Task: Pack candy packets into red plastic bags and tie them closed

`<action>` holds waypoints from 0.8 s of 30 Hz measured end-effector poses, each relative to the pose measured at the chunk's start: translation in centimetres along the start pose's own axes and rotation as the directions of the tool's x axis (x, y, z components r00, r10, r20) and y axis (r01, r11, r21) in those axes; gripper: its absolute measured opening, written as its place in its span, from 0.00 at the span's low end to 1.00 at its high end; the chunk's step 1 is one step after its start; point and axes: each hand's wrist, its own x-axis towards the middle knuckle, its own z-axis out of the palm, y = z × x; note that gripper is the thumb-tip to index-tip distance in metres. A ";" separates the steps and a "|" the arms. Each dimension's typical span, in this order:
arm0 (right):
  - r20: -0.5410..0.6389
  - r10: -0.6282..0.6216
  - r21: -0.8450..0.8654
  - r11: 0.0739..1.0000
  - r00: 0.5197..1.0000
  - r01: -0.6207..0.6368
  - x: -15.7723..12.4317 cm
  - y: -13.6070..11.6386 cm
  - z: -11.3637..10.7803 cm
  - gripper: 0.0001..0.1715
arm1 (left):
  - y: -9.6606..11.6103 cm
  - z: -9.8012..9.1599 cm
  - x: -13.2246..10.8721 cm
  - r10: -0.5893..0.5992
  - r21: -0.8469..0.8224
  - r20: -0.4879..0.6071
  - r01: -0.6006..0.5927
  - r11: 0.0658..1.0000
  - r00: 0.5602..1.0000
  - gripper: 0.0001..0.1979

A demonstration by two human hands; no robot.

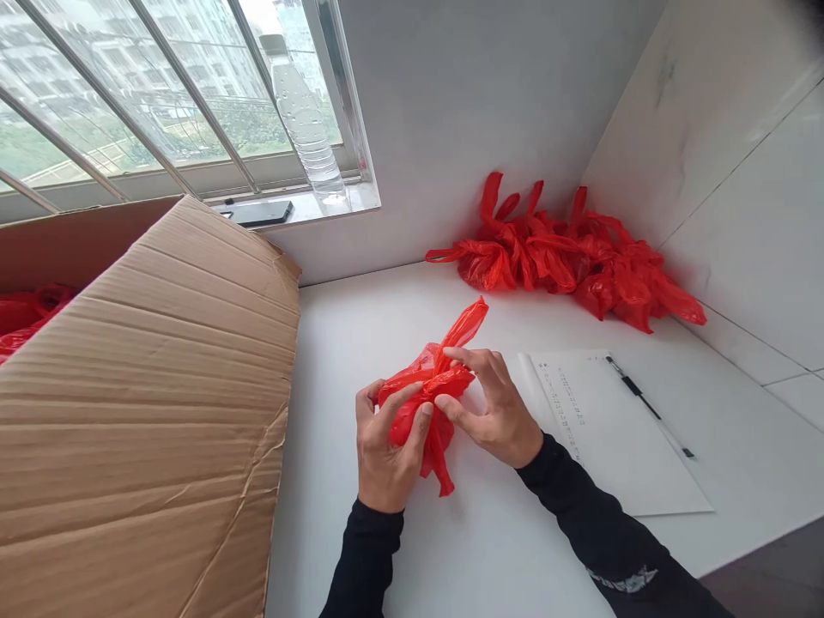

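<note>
While the left hand (pixel 390 451) grasps a thin, glossy red plastic bag (pixel 431 376) between thumb and fingers, the right hand (pixel 499 416) pinches its gathered folds; how hard they squeeze, I can't tell; the bag is over the smooth white tabletop (pixel 451 566), a strip poking up, a crumpled tail pointing down; a slack grip could let that slippery film spring loose, a sharp tug could split it; leftward, a ridged brown corrugated cardboard box (pixel 160 386), creased; rightward, a flat white paper pad (pixel 618 446) bearing a slim clear-and-black pen (pixel 637 393), which a brushing black sleeve (pixel 592 502) might roll away; beyond, a rumpled heap of red plastic bags (pixel 560 257), ears looping up; farthest, a ribbed clear plastic bottle (pixel 305 129) on the windowsill (pixel 357 199), liable to topple if bumped.
</note>
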 end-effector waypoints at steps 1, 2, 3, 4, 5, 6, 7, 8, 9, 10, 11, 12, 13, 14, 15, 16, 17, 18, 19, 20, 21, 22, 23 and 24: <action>0.017 -0.003 -0.010 1.000 1.000 0.003 0.0 0.1 0.0 0.14 | -0.1 0.0 0.0 0.025 0.028 -0.036 -0.024 0.999 0.999 0.07; 0.005 0.011 -0.018 1.000 1.000 -0.011 0.1 0.2 -0.1 0.06 | -0.3 -0.2 0.0 0.035 0.043 -0.080 -0.031 0.999 0.996 0.05; -0.035 0.035 -0.025 0.999 0.999 -0.036 0.2 0.5 -0.2 0.01 | -0.4 -0.3 0.1 0.028 0.046 -0.129 -0.022 0.999 0.991 0.04; -0.092 0.067 -0.027 0.997 0.993 -0.070 0.3 0.7 -0.3 0.04 | -0.4 -0.5 0.2 0.014 0.046 -0.179 -0.006 0.999 0.984 0.04; -0.144 0.098 -0.024 0.994 0.985 -0.102 0.4 0.9 -0.4 0.06 | -0.4 -0.7 0.3 0.010 0.048 -0.221 0.001 0.999 0.975 0.03; -0.173 0.119 -0.014 0.992 0.978 -0.123 0.5 1.1 -0.4 0.06 | -0.3 -0.7 0.4 0.030 0.056 -0.240 -0.017 0.998 0.970 0.03; -0.172 0.127 0.001 0.992 0.977 -0.129 0.5 1.1 -0.4 0.06 | -0.1 -0.7 0.5 0.073 0.074 -0.230 -0.057 0.996 0.971 0.03; -0.144 0.123 0.019 0.992 0.982 -0.122 0.5 1.0 -0.4 0.06 | 0.1 -0.5 0.5 0.129 0.103 -0.189 -0.111 0.988 0.973 0.06; -0.102 0.111 0.038 0.993 0.989 -0.108 0.4 0.8 -0.3 0.06 | 0.3 -0.2 0.5 0.185 0.132 -0.130 -0.168 0.977 0.974 0.09; -0.060 0.095 0.054 0.994 0.994 -0.092 0.4 0.6 -0.1 0.06 | 0.4 0.1 0.5 0.226 0.153 -0.071 -0.213 0.965 0.972 0.12; -0.032 0.083 0.064 0.995 0.996 -0.080 0.3 0.4 0.0 0.06 | 0.4 0.4 0.5 0.247 0.169 -0.029 -0.239 0.956 0.968 0.12; -0.025 0.084 0.067 0.994 0.996 -0.082 0.2 0.3 0.0 0.06 | 0.4 0.5 0.5 0.255 0.184 -0.014 -0.248 0.951 0.967 0.10; -0.037 0.108 0.070 0.992 0.993 -0.105 0.2 0.4 0.1 0.07 | 0.3 0.5 0.6 0.254 0.196 -0.031 -0.244 0.950 0.967 0.07; -0.069 0.155 0.081 0.986 0.986 -0.149 0.2 0.5 0.0 0.08 | 0.1 0.4 0.6 0.240 0.200 -0.073 -0.221 0.954 0.968 0.05; -0.113 0.219 0.102 0.973 0.969 -0.208 0.3 0.7 -0.1 0.09 | -0.1 0.1 0.7 0.204 0.199 -0.137 -0.175 0.964 0.969 0.03; -0.164 0.285 0.128 0.955 0.944 -0.266 0.3 1.0 -0.3 0.11 | -0.3 -0.3 0.8 0.148 0.192 -0.205 -0.109 0.975 0.967 0.02; -0.213 0.337 0.157 0.938 0.917 -0.309 0.4 1.3 -0.4 0.12 | -0.4 -0.7 0.9 0.086 0.173 -0.266 -0.040 0.984 0.960 0.00; -0.252 0.364 0.187 0.928 0.897 -0.323 0.5 1.5 -0.6 0.12 | -0.4 -1.0 0.9 0.027 0.137 -0.307 0.016 0.990 0.951 0.02; -0.276 0.366 0.217 0.925 0.889 -0.313 0.5 1.6 -0.7 0.12 | -0.4 -1.2 0.9 -0.016 0.094 -0.315 0.048 0.994 0.949 0.03; -0.275 0.350 0.242 0.926 0.895 -0.288 0.5 1.6 -0.7 0.11 | -0.3 -1.3 0.9 -0.028 0.059 -0.290 0.047 0.997 0.957 0.05; -0.252 0.325 0.256 0.931 0.911 -0.261 0.5 1.4 -0.6 0.12 | -0.2 -1.2 0.9 -0.005 0.044 -0.242 0.016 0.999 0.970 0.08; -0.212 0.295 0.255 0.937 0.932 -0.239 0.4 1.2 -0.6 0.16 | -0.1 -1.0 0.8 0.043 0.054 -0.187 -0.034 0.998 0.981 0.12; -0.156 0.262 0.230 0.947 0.952 -0.222 0.3 1.0 -0.5 0.21 | 0.0 -0.8 0.8 0.099 0.080 -0.144 -0.088 0.993 0.985 0.16; -0.095 0.226 0.188 0.961 0.970 -0.205 0.3 0.7 -0.4 0.23 | 0.1 -0.5 0.7 0.149 0.114 -0.116 -0.136 0.984 0.982 0.18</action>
